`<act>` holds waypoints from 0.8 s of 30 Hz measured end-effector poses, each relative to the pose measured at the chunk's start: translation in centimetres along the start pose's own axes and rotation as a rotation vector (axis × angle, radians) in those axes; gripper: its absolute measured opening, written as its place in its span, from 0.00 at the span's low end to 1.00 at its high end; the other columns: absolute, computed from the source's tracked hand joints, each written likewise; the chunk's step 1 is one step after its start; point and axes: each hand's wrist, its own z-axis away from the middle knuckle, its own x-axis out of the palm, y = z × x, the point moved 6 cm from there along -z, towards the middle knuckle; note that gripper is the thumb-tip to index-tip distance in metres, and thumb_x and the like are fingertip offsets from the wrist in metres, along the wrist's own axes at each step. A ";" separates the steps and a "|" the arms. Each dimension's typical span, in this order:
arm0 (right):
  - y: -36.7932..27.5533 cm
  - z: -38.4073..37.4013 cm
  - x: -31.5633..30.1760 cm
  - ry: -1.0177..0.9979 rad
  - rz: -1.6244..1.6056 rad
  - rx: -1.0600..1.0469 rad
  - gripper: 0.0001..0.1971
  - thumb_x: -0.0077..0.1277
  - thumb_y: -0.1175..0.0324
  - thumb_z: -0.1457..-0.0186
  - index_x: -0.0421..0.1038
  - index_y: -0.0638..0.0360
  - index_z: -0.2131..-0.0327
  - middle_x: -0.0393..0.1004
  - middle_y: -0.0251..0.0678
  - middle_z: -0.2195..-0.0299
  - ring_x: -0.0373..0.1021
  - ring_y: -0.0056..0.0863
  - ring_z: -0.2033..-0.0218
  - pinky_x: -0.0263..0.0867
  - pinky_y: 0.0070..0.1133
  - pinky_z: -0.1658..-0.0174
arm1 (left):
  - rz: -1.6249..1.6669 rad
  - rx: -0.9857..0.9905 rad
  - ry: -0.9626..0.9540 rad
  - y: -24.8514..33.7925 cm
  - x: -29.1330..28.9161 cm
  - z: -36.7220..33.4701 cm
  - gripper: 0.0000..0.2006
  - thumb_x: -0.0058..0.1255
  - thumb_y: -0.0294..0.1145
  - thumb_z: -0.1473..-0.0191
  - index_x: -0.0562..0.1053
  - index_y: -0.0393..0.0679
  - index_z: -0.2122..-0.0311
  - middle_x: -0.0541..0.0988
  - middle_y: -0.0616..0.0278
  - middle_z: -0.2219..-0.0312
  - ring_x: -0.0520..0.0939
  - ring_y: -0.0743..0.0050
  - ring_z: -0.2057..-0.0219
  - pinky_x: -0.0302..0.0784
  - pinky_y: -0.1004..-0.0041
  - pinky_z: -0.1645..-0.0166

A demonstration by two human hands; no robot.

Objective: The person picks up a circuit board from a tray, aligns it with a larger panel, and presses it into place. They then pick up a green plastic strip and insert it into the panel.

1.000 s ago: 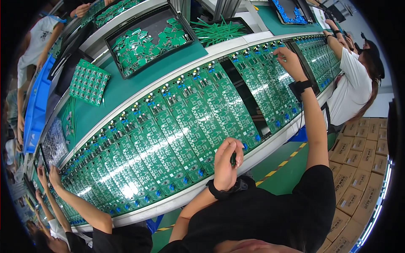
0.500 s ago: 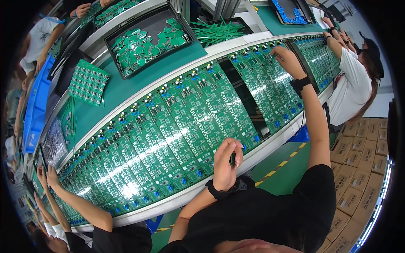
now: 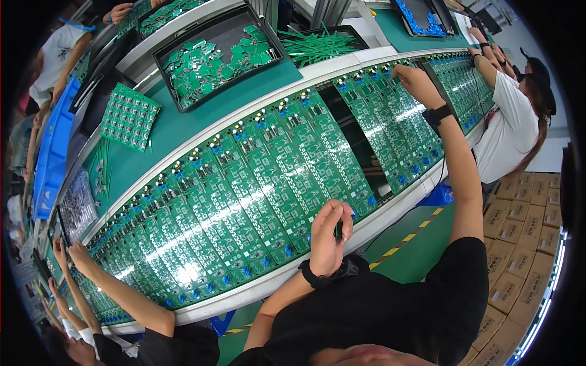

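Observation:
My left hand (image 3: pixel 328 239) is raised over the near edge of the line, its fingers curled together around a small dark green piece (image 3: pixel 338 230) that is mostly hidden. At the far end of a long green circuit board (image 3: pixel 400 116), my right hand (image 3: pixel 418 85) reaches down with thumb and fingers pinched together. Whatever sits between those fingertips is hidden or too small to make out. Blue, white and yellow components stand along that board's far end. More circuit boards (image 3: pixel 268 183) of the same kind lie side by side to the left, beyond a dark gap (image 3: pixel 360 143).
A black tray (image 3: pixel 181 107) of small green boards and a tray of green strips (image 3: pixel 323 46) stand beyond the line. A panel of small boards (image 3: pixel 129 116) lies left. Co-workers' arms (image 3: pixel 122 293) reach in at left and right. Cartons (image 3: pixel 513 244) are stacked at right.
My right hand stays at the board's far end, while its forearm has swung slightly right. The left hand holds its pose. At lower left, a co-worker's forearm has shifted a little right.

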 end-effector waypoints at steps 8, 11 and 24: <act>0.7 -0.6 0.6 -0.054 0.031 0.053 0.12 0.45 0.81 0.59 0.67 0.60 0.67 0.67 0.42 0.79 0.65 0.39 0.76 0.59 0.28 0.72 | -0.003 -0.006 0.014 0.0 0.3 0.2 0.10 0.32 0.32 0.43 0.63 0.39 0.72 0.60 0.68 0.87 0.58 0.83 0.85 0.51 0.82 0.80; 0.5 -0.5 0.8 -0.124 0.081 0.119 0.12 0.47 0.79 0.58 0.68 0.58 0.66 0.70 0.41 0.75 0.67 0.39 0.73 0.61 0.28 0.69 | 0.003 -0.012 0.024 -0.1 -0.1 0.0 0.10 0.32 0.33 0.43 0.63 0.40 0.73 0.60 0.68 0.86 0.58 0.82 0.85 0.51 0.81 0.81; -25.8 11.0 -0.6 -0.101 -0.424 -0.399 0.14 0.55 0.69 0.58 0.71 0.56 0.64 0.73 0.35 0.66 0.70 0.32 0.71 0.65 0.22 0.70 | 0.216 0.189 -0.023 2.6 1.0 -0.3 0.28 0.24 0.46 0.43 0.51 0.36 0.43 0.58 0.46 0.45 0.54 0.57 0.41 0.46 0.61 0.38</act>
